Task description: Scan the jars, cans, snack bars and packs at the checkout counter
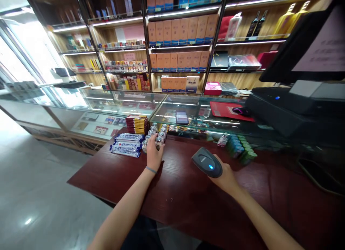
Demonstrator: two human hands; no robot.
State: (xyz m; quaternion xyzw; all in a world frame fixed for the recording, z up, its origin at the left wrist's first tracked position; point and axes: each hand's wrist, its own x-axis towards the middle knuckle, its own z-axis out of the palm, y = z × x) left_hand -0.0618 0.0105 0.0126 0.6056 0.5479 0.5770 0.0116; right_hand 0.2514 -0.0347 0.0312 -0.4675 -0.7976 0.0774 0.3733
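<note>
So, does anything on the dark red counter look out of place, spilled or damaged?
Nothing is spilled or broken. The small bottles at the left hand stand upright, and the right hand holds the scanner. Only the green tins seem to lean sideways, but that part is blurred.

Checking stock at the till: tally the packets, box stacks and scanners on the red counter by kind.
Blue-and-white packets: 3
Red-and-yellow box stack: 1
Scanner, held in the right hand: 1
Total: 5
Capped bottles at the left hand: too crowded to count.
</note>
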